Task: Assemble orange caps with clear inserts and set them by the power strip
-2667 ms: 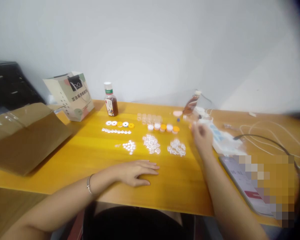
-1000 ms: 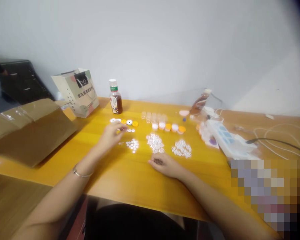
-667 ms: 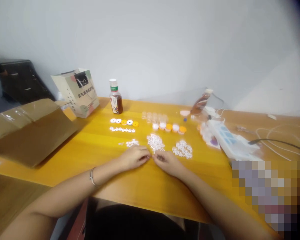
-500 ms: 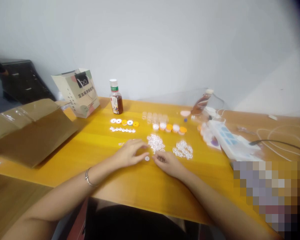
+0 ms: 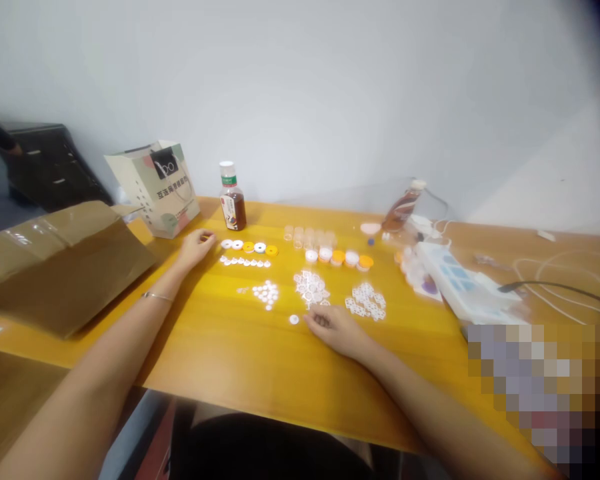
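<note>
"Disc [image 5: 294, 319] first. Where is it?"

"Flat on the bench [image 5: 260, 367], by itself, just left of the right hand [image 5: 333, 327]. Nearer the body than the heap of white pieces [image 5: 266, 293]. I see a gap between disc and hand."

"Handling?"

"Thin plastic, I'd guess: light, stiff, a bit slick, hard to break. Lying flat, it gives little edge to get under, so take it by the rim, thumb against one finger."

"And the rings [image 5: 249, 249]?"

"Five in a row, white and yellow, beyond the strip of tiny white parts [image 5: 245, 261]. Thicker, so probably easier. Pinch across the outer wall. Light and rigid too, by the look of them."

"Left hand [image 5: 197, 245]?"

"Out at the left end of the ring row, beside the end white one. Fingers bent, tips close together. Can't tell whether they meet, pinch something or touch that ring. Left forearm [image 5: 113, 353] slants up from the lower left, bracelet [image 5: 157, 296] at the wrist."

"Right?"

"Low at the bench, by the near edge of the clear parts [image 5: 310, 287]. Fingers curled in towards the palm; can't tell if anything's inside. Right forearm [image 5: 425, 393] angles in from the lower right."
</note>
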Demonstrator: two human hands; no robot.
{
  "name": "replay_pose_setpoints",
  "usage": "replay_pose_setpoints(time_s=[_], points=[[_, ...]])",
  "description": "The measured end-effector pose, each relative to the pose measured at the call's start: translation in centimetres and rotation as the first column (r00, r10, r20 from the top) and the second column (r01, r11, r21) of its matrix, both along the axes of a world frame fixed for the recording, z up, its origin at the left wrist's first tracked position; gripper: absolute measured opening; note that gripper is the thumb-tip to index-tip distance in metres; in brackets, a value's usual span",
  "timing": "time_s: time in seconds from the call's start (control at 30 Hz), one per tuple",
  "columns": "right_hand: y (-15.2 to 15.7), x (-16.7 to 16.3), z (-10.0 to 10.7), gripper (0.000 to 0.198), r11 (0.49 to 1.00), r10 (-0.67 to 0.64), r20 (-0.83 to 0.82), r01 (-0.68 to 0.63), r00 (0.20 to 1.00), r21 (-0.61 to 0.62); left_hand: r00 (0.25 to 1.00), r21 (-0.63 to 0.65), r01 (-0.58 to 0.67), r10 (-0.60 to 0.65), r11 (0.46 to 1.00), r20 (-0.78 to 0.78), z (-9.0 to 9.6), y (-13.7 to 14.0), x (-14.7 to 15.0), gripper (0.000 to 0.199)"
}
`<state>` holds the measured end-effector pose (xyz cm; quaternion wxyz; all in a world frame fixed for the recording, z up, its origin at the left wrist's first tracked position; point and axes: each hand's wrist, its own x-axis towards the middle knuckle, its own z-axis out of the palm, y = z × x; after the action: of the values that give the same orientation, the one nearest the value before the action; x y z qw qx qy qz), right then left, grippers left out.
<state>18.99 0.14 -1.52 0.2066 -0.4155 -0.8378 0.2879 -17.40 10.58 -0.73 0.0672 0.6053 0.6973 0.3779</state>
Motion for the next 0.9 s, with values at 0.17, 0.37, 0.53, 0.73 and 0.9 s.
replay_pose_setpoints(time_s=[0.17, 0.37, 0.53, 0.73, 0.9], points=[[-0.1, 0.0, 0.1, 0.028, 1.000, -0.009, -0.017, 0.009, 1.000, -0.008, 0.988, -0.073, 0.152, -0.154, 0.986, -0.017, -1.2, 1.4, 0.2, 0.049], [0.0, 0.1, 0.2, 0.027, 1.000, 0.000, -0.022, 0.000, 1.000, -0.019, 0.995, -0.001, 0.094, -0.094, 0.996, -0.032, -0.2, 1.1, 1.2, 0.035], [0.2, 0.0, 0.1, 0.030, 0.997, -0.035, -0.048, 0.032, 0.998, -0.064, 0.923, 0.193, 0.386, -0.376, 0.902, -0.089, 2.3, -4.2, 7.3, 0.031], [0.3, 0.0, 0.1, 0.027, 0.984, -0.094, -0.104, 0.076, 0.990, -0.164, 0.585, -0.035, 0.797, -0.786, 0.603, -0.200, 1.9, -10.4, 14.5, 0.031], [0.3, -0.1, 0.1, 0.025, 0.984, -0.100, -0.099, 0.083, 0.990, -0.158, 0.565, -0.132, 0.793, -0.798, 0.595, -0.210, -0.1, -10.3, 15.0, 0.035]])
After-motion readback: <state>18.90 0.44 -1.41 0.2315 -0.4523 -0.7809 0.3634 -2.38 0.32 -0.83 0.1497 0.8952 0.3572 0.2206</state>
